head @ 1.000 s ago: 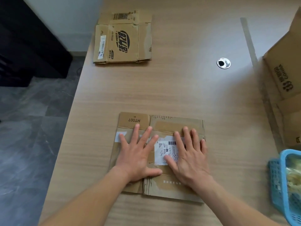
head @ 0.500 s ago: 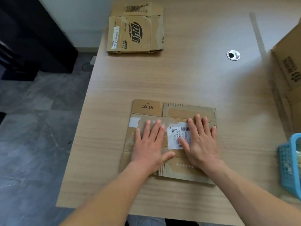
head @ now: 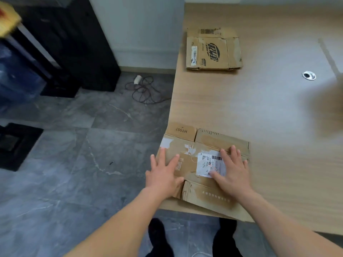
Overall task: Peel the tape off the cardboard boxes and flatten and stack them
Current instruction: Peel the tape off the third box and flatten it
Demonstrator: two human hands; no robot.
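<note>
Left hand (head: 163, 175), right hand (head: 232, 173), flat on flattened box (head: 187, 164)

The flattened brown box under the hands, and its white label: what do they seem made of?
The flattened brown box looks like matte corrugated cardboard: creased folds and a ragged, layered edge at the front flap. The white rectangular label looks like printed paper with a barcode; it is probably a sticker.
</note>
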